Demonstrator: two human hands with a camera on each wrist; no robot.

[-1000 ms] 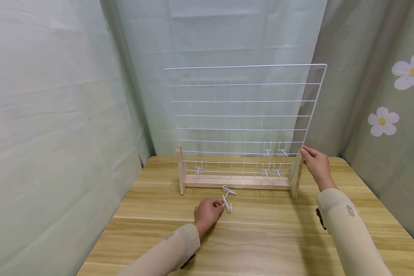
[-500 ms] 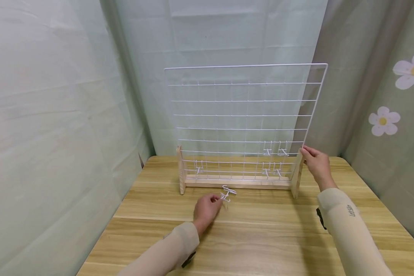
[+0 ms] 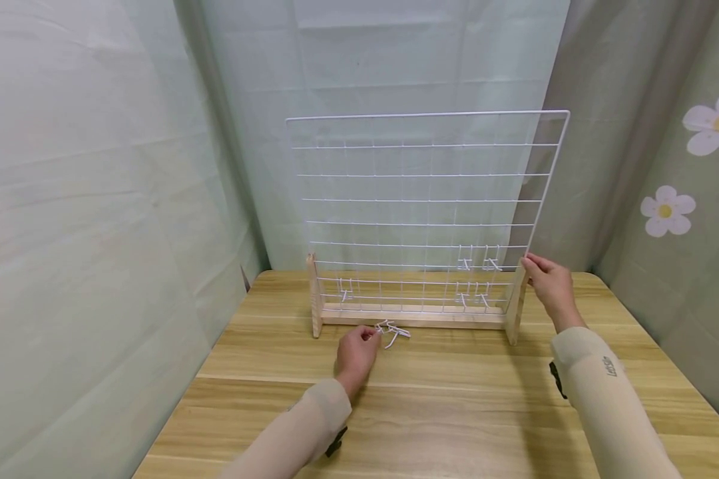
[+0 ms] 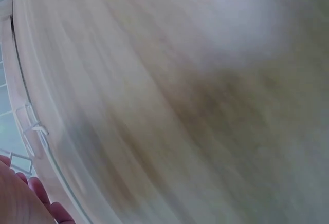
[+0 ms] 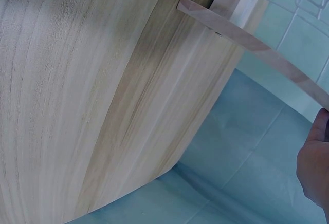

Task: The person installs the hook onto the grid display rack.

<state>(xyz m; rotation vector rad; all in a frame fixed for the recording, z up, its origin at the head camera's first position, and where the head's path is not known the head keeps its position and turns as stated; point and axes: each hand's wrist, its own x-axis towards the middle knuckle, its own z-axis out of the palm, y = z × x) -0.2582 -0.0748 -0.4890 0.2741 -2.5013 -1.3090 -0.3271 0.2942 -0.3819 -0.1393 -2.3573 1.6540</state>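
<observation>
A white wire grid panel [image 3: 419, 200] stands upright in a wooden base [image 3: 413, 319] with two side posts. My left hand [image 3: 357, 352] is low in front of the base and pinches a white wire hook [image 3: 380, 329] between thumb and fingers. That hook overlaps another white hook [image 3: 399, 332] lying on the table. At the lower left of the left wrist view, the fingers [image 4: 38, 188] show near a wire piece [image 4: 21, 163]. My right hand [image 3: 551, 286] pinches the top of the right wooden post [image 3: 514, 306] beside the panel's edge; the right wrist view shows this post [image 5: 257, 45] too.
Several white hooks hang on the grid's lower right, among them an upper one [image 3: 491, 262] and a lower one [image 3: 482, 298]. Another hook [image 3: 345, 295] hangs at the lower left. Beneath is a wood-grain table [image 3: 455, 412]; pale curtains [image 3: 126, 199] surround it.
My left hand has slid slightly away from me toward the base, carrying the pinched hook up beside the lying one. My right hand stays on the post.
</observation>
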